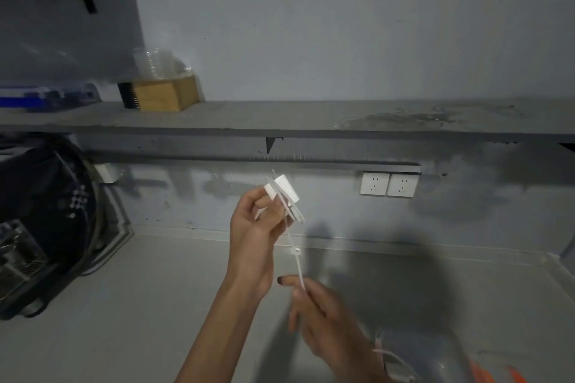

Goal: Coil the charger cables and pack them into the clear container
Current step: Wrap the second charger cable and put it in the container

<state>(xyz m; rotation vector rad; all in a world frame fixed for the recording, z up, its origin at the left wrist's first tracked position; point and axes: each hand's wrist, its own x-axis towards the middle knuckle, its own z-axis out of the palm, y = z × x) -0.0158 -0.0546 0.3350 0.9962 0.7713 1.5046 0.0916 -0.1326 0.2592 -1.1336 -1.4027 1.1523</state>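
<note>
Left hand (pixel 253 228) is up over the desk (pixel 124 305), fingers clamped on the white charger block (pixel 284 188), cable (pixel 294 246) wound over it. From there the cable drops toward five o'clock into the right hand (pixel 320 311), pinched between its fingers. Clear container (pixel 435 357) sits at the four o'clock corner.

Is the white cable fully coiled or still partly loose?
Partly loose: loops wrap the charger in the left hand, while the cable trails to the right hand.
</note>
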